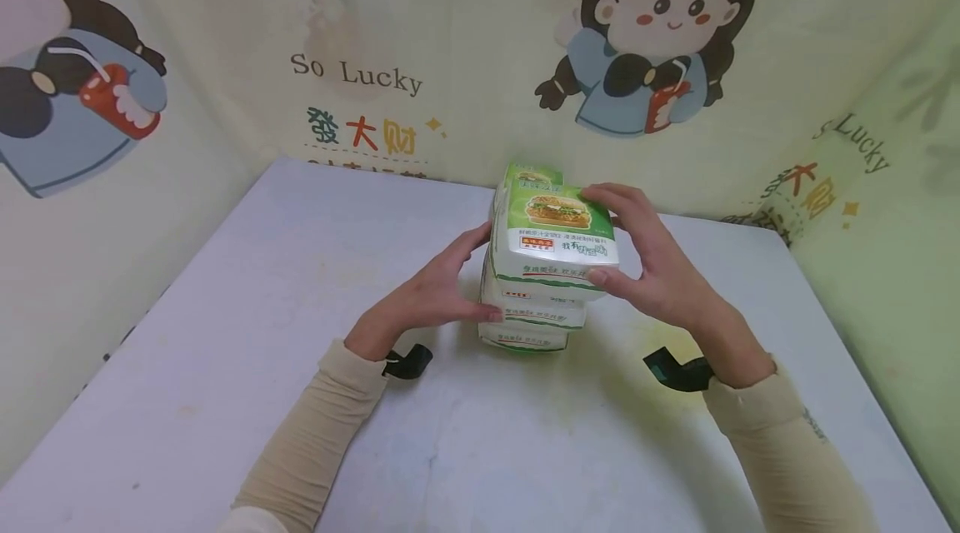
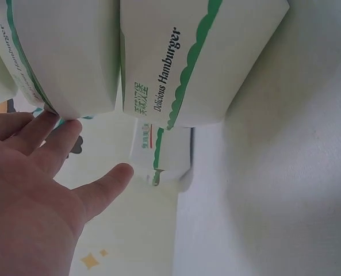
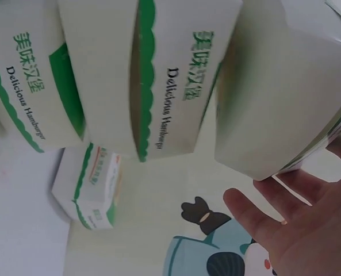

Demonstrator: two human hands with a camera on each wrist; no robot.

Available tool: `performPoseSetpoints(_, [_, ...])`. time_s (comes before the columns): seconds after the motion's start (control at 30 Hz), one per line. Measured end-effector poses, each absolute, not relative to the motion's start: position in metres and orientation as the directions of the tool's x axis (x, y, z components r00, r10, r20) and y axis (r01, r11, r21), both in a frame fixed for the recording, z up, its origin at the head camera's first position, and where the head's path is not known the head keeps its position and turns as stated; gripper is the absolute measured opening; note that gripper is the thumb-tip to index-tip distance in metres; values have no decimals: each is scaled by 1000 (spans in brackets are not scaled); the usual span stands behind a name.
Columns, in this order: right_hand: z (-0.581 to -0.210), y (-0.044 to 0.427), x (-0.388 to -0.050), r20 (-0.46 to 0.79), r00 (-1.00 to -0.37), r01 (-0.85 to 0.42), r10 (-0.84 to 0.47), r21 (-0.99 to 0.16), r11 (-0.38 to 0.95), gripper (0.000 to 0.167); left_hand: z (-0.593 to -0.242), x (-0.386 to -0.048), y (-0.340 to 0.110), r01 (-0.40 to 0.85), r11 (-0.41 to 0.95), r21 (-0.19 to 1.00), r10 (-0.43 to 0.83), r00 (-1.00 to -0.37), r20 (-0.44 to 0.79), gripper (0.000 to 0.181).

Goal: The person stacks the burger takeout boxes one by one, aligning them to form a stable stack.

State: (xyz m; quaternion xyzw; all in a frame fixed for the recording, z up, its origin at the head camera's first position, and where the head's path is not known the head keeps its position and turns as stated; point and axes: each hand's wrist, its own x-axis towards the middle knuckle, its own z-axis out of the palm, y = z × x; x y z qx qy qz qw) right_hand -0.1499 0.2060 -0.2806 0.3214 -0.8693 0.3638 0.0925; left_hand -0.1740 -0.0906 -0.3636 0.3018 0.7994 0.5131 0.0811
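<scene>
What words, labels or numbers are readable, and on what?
"So Lucky": backdrop, repeated creased at right.
"發大财": backdrop, below that; next line partly hidden.
"美味汉堡": sides of hamburger boxes.
"Delicious Hamburger": same sides.
"我有": lid of top hamburger box; rest of that line blurred.
Too small or blurred: red label, other box print. No numbers legible.

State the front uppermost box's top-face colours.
The top face is green and white with a burger picture; clearest in the head view.

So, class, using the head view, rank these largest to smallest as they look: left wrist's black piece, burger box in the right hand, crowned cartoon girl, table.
1. Table
2. Crowned cartoon girl, partly cut off
3. Burger box
4. Black piece
</scene>
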Motion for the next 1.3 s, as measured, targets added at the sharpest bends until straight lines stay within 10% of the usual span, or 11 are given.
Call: performPoseSetpoints(1.3, [-287, 209, -145, 334, -789, -597, -517, -615, 515, 107, -364, -174, -93, 409, 302, 861, 566, -804, 183, 110])
